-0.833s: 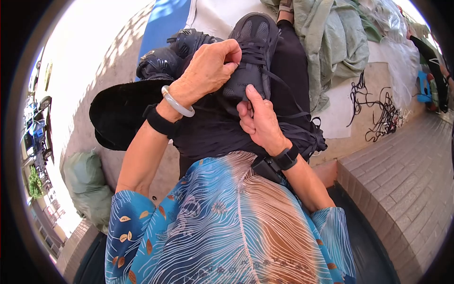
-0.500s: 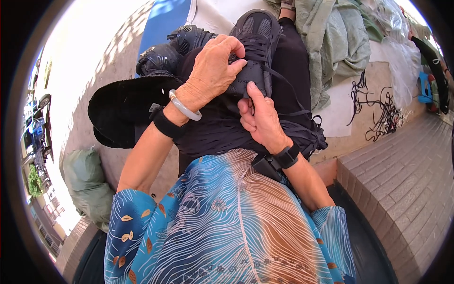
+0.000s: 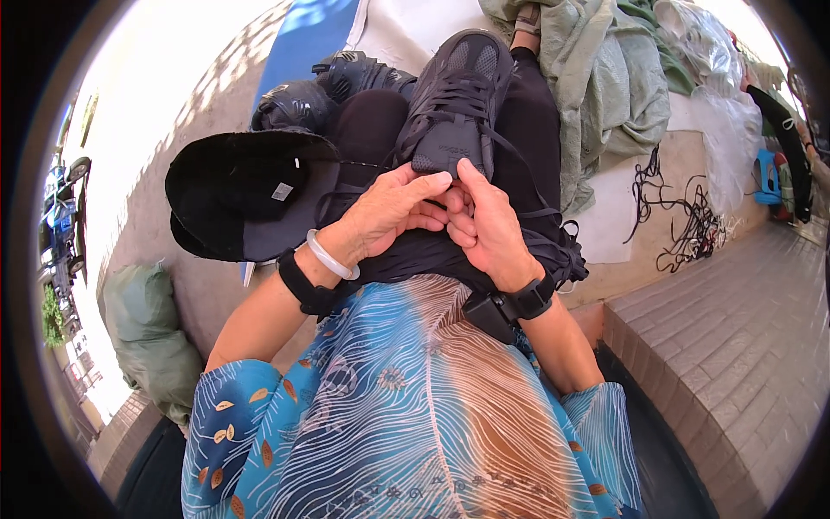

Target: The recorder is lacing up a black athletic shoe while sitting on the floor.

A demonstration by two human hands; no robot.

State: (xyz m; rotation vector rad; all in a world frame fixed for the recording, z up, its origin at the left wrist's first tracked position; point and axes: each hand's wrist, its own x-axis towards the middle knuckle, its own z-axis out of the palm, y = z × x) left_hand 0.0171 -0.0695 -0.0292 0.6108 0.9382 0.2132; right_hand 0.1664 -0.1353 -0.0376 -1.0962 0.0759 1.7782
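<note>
A black lace-up sneaker (image 3: 454, 91) lies across my lap, toe pointing away and tongue end toward me. Its laces run through the upper, with loose ends trailing to both sides. My right hand (image 3: 488, 229) pinches the end of the padded tongue (image 3: 441, 157), thumb on top and fingers curled beneath. Beside it, my left hand (image 3: 389, 212) is closed at the shoe's near edge, its thumb meeting the right fingers; part of that grip is hidden. A bundle of black laces (image 3: 558, 251) spreads over my lap, below and to the right of the hands.
Several dark shoes (image 3: 298, 105) sit left of my knee, beyond a black open-topped holder (image 3: 251, 195). Grey-green sacking (image 3: 596, 104) and clear plastic (image 3: 726, 147) lie at the right, near tangled black cords (image 3: 692, 216). A stuffed green sack (image 3: 151, 324) stands at the left.
My left hand has come down from the lacing to the tongue end, beside my right hand. Loose lace now shows on the shoe's left side. The right hand stays at the tongue.
</note>
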